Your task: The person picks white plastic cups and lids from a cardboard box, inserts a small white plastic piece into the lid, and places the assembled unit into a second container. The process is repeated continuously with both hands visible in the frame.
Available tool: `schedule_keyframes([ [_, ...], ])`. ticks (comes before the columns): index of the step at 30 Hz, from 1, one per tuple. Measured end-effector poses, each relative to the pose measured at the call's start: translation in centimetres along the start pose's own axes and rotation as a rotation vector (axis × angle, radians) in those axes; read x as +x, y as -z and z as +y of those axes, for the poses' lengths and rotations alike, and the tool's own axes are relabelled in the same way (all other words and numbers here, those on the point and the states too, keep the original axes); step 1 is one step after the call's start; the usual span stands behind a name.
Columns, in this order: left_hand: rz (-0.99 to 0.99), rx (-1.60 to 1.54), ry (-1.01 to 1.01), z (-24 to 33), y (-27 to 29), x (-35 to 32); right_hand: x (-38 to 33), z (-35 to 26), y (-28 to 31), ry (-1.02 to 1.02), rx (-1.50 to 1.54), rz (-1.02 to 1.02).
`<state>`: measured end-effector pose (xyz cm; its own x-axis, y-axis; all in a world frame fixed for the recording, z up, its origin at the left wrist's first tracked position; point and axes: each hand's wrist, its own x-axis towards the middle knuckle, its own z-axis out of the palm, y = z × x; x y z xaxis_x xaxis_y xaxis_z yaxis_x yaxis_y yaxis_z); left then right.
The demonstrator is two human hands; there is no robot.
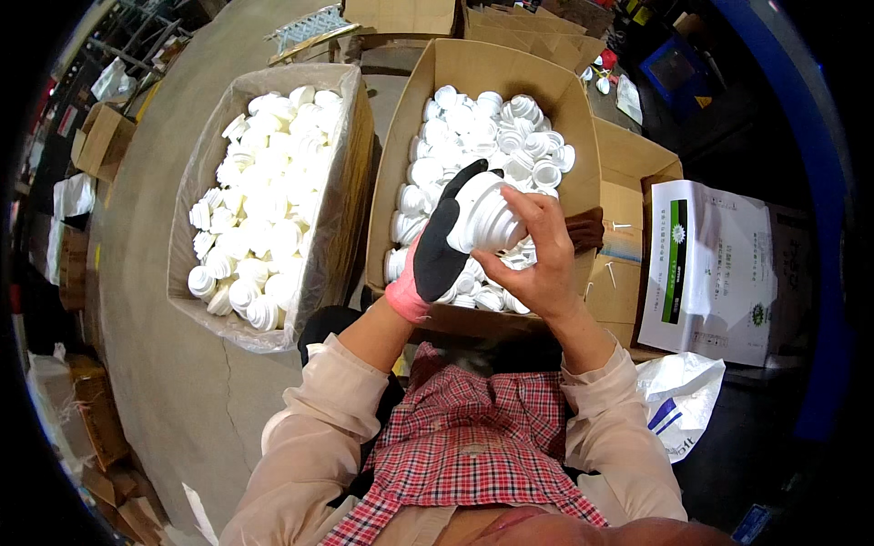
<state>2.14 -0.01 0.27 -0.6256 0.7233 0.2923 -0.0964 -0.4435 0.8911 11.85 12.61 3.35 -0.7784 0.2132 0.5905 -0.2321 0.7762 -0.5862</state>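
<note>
Hands at frame centre, both on one white ribbed plastic part (485, 218), held up over the middle cardboard box (401, 155). Left hand (443, 247) in dark glove with pink cuff, wrapped round the part's left side, fingers closed on it, thumb up along the top edge. Right hand (537, 259) bare, fingertips pinching the part's right side and underside, firm narrow grip. Part tilted, stepped end toward lower right, clear of the pile beneath (not touching it, as far as can be told). Middle box roughly half full of loose white parts (510, 136), same kind, lying every which way. Second box, plastic-lined box (350, 182), left of centre, heaped near the rim with similar white parts (259, 209), looking more evenly packed. Judging by fill: plenty handled or sorted already, plenty left in the middle box, so mid-run rather than near the end; which box feeds and which receives cannot be told from this view. Right of frame: printed paper sheet (710, 264) on a flattened carton, white plastic bag (678, 400) below it. Bottom centre: red checked shirt (473, 446), beige sleeves. Concrete floor (155, 364) at left, more cartons at upper left and top edge.
</note>
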Motion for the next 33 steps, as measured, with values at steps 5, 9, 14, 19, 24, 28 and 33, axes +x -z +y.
schedule_keyframes([
  [5, 0.030, -0.077, 0.130, 0.1, 0.0, 0.1, -0.2, 1.0, 0.1, 0.032, -0.097, -0.052],
  [9, -0.045, -0.225, 0.193, -0.4, -0.8, 0.1, -0.3, 2.8, -1.4, -0.453, 0.764, 0.122],
  [14, 0.069, 0.398, 0.207, -2.4, -1.4, -0.2, -0.7, 4.5, -2.4, -0.706, 0.528, 0.214],
  [19, 0.179, 0.799, 0.207, -3.6, -2.2, -1.5, -1.1, 6.4, -3.0, -0.631, 0.370, 0.179],
  [24, -0.008, 0.925, -0.115, -5.3, 2.6, -1.3, -0.3, 6.5, -2.9, -0.705, 0.633, 0.184],
  [28, 0.319, -0.176, -0.002, -4.4, 7.7, -0.6, -0.8, 8.5, -0.8, -0.748, 0.773, 0.174],
  [33, 0.453, -0.687, -0.050, -3.6, 11.3, -2.1, -1.7, 10.4, -1.5, -0.877, 0.754, -0.018],
])
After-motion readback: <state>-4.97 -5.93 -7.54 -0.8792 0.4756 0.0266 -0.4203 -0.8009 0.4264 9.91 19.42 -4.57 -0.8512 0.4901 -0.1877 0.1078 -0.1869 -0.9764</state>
